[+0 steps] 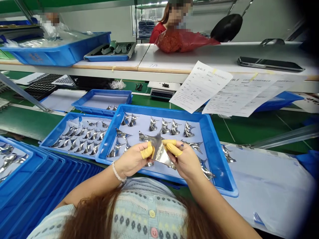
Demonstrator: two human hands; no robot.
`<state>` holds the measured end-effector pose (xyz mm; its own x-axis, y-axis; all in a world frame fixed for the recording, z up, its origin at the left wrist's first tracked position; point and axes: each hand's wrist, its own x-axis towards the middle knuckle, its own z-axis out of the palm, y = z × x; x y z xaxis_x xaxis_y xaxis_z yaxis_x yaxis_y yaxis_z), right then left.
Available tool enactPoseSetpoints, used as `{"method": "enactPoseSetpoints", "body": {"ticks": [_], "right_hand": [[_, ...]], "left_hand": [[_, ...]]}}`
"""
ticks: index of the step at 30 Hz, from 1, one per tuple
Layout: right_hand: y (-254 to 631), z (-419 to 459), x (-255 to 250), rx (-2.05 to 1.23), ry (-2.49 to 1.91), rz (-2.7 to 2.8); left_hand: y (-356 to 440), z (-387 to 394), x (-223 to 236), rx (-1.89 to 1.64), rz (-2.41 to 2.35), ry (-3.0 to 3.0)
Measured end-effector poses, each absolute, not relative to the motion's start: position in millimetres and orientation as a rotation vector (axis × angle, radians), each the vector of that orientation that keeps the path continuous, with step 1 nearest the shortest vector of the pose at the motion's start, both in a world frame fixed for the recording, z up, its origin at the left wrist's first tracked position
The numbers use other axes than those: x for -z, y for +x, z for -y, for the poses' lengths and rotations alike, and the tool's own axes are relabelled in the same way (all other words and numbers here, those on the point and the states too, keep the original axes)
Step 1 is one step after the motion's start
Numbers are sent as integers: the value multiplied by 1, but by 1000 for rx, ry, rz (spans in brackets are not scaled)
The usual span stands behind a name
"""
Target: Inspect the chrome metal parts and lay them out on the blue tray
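Observation:
A shiny, curved, pointed piece of thin metal point(159, 152) is pinched between my left hand point(132, 159) and my right hand point(183, 159). Yellow finger cots cover the gripping fingers of both hands, and a white beaded bracelet point(118, 172) circles my left wrist. Below my hands lies a blue tray point(154, 111) lined with pale sheet. Several similar metal pieces point(153, 124) stand in rows across it. My hands hide the tray's middle. One piece point(206, 169) lies close to my right hand.
Another blue tray of metal pieces point(62, 132) sits to the left, beside a stack of blue trays point(50, 179). Printed papers point(200, 87) hang from the shelf point(107, 65) ahead. A person in a red top point(157, 33) stands beyond it, near a red bag point(181, 40).

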<state>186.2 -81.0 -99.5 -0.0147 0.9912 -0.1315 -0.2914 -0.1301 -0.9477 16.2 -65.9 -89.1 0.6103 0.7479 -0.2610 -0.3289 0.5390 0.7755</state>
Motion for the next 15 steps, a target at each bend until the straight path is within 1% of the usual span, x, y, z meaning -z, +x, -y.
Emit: {"method": "enactPoseSetpoints", "body": {"ticks": [8, 15], "right_hand": [[181, 112, 70, -1532, -910, 940], [176, 111, 71, -1537, -947, 921]], "left_hand": [[10, 66, 88, -696, -628, 753], [6, 63, 80, -754, -687, 885]]}}
